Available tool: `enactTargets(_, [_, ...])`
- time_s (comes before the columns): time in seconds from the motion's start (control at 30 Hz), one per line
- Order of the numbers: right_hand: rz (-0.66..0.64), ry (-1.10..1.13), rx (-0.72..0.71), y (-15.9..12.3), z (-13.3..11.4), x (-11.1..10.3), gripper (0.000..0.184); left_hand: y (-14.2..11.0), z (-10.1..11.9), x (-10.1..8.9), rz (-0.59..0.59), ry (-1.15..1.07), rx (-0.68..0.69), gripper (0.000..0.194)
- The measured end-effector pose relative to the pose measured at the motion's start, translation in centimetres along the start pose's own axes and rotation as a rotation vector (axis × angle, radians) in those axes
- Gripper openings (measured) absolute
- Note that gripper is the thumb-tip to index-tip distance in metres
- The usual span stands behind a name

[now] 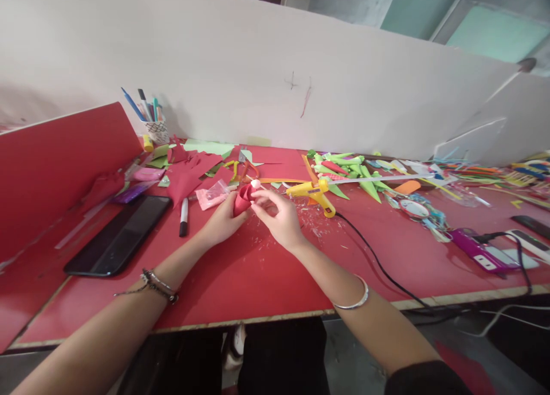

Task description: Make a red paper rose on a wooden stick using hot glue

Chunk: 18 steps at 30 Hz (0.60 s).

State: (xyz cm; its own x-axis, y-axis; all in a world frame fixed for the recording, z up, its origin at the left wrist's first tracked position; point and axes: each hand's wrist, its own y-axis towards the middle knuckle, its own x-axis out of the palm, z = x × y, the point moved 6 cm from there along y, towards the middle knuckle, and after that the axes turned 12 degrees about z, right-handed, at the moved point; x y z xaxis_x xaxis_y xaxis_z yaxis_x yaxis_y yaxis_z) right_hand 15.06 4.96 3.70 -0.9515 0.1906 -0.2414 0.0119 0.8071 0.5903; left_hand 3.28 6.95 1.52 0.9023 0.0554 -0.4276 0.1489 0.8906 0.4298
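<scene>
A rolled red paper cone [243, 200] is held in my left hand [227, 218], its fingers wrapped round the side. At the cone's upper rim sits a small pale pink ball [255, 184]. My right hand [277, 214] is at the cone's right side, thumb and fingertips bent in against its edge just under the ball. Right of my hands a yellow glue gun [313, 193] rests on the red table. Close to my left hand are a clear bag with pink contents [212, 194] and a black-and-white marker [184, 217].
Red paper pieces [193, 174] and a black phone [118, 234] lie at left. A pen cup [157, 130] stands behind them. Green paper cones [352, 169] are heaped at the back. The glue gun's cord [373, 252] runs toward a purple power strip [483, 251].
</scene>
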Motion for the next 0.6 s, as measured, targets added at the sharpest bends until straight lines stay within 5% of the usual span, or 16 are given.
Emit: enactTargets(0.6, [-0.003,-0.022,-0.041,0.06,-0.19,-0.06,0.011,0.08,0.18,-0.05,0.006,0.016,0.0,0.036])
